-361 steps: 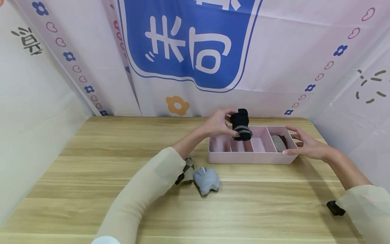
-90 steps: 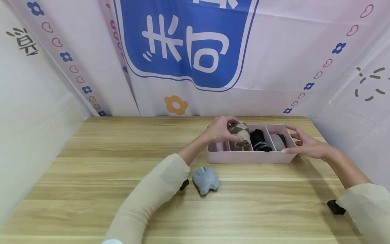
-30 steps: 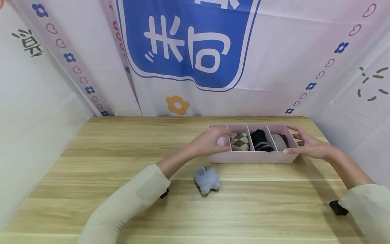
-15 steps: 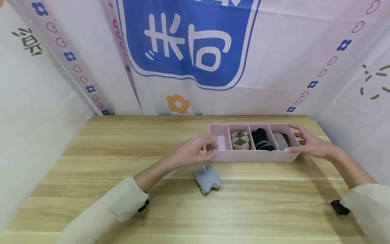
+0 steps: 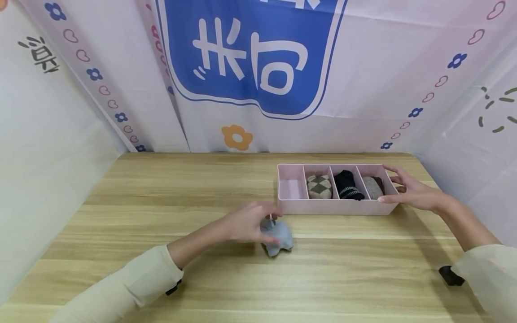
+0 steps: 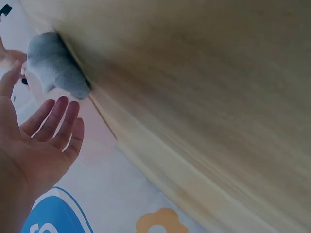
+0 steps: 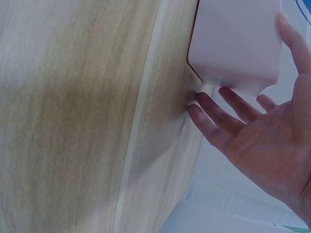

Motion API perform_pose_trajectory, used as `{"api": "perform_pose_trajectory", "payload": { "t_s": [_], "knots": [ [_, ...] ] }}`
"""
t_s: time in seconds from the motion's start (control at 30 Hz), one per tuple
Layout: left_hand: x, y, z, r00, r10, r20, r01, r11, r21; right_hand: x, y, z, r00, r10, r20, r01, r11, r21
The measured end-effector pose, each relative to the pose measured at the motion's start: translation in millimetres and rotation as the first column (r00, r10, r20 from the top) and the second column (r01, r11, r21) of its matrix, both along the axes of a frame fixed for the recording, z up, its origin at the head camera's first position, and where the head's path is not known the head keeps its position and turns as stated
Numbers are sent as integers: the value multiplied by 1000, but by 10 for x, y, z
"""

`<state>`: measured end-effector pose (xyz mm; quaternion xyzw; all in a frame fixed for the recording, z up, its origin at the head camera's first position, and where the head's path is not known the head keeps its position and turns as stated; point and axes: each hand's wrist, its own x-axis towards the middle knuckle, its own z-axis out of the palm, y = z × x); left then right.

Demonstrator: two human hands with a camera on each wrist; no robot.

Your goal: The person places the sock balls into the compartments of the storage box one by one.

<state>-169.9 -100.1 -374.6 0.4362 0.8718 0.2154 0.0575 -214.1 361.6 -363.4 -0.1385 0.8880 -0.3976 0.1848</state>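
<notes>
My left hand (image 5: pixel 247 223) reaches over a balled grey-blue sock (image 5: pixel 283 234), its thumb and fingers spread around it. In the left wrist view the fingers (image 6: pixel 60 121) are extended, with the sock just beyond their tips. A pink divided box (image 5: pixel 331 207) stands behind, towards the right. My right hand (image 5: pixel 416 190) rests against the box's right end, its thumb at the front rim. The right wrist view has those fingers (image 7: pixel 231 104) loosely extended by the end wall. Inside the box sit a checkered sock (image 5: pixel 319 186), a black sock (image 5: pixel 347 185) and a grey-brown sock (image 5: pixel 372 187), each in its own compartment.
The leftmost compartment (image 5: pixel 291 186) shows its bare floor. Beneath everything lies a wood-grain table (image 5: pixel 323 278). A printed cloth backdrop (image 5: pixel 363 89) rises behind its far edge, with pale walls at both sides.
The black sock, then the checkered sock, were put into compartments. My left hand let go of the checkered one and moved left and down to the grey-blue sock. My right hand stayed at the box.
</notes>
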Motion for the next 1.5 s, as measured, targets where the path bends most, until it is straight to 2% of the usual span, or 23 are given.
{"api": "perform_pose_trajectory", "payload": {
  "t_s": [0.27, 0.47, 0.8, 1.17, 1.4, 1.5],
  "knots": [
    [68, 4, -84, 1000, -15, -26, 13, 997, -81, -2, -8, 5, 1000, 7, -8, -7, 1000, -2],
    [76, 13, -113, 999, -47, 5, 47, 998, -42, 0, -4, 4, 1000, 2, -3, -2, 1000, 2],
    [79, 44, -81, 996, -42, 76, 42, 999, -2, 4, 1, -7, 1000, 3, 2, -3, 1000, -6],
    [44, 42, -25, 988, -56, 143, 40, 993, 108, -4, 17, -7, 1000, 3, -4, -3, 1000, 0],
    [-10, 55, 69, 989, -59, 133, 29, 976, 217, -14, 31, -24, 1000, 3, -8, -3, 1000, -2],
    [-36, 63, 110, 987, -54, 151, 15, 968, 249, -16, 31, -25, 1000, 4, -8, -4, 1000, -1]
  ]
}}
